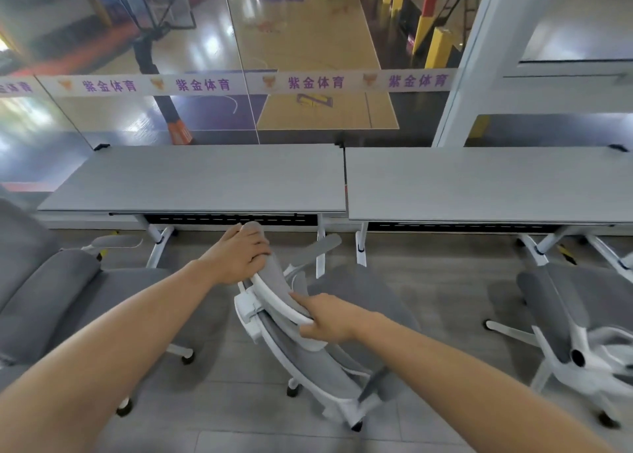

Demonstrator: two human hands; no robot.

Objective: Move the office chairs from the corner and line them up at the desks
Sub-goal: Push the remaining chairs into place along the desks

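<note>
So the person has both hands on the headrest [274,277] of the middle office chair [329,332], which sits at about 6 o'clock from the left desk [205,178], angled and not squared up to it yet. The left hand [239,253] is wrapped over the padded top end, fingers curled around the fabric, and the right hand [329,319] is clamped on the white plastic frame at the lower end. Looks like a decent place to steer from, though honestly the headrest probably flexes a bit, so the backrest frame below might be sturdier. The chair is on casters over smooth grey plank flooring, so it should roll easy and swivel on its own if pushed off-centre. Grey mesh back, soft grey seat cushion, curved white frame. Another chair [51,291] sits at 9 o'clock and one more [575,329] at 3 o'clock under the right desk [479,185].
</note>
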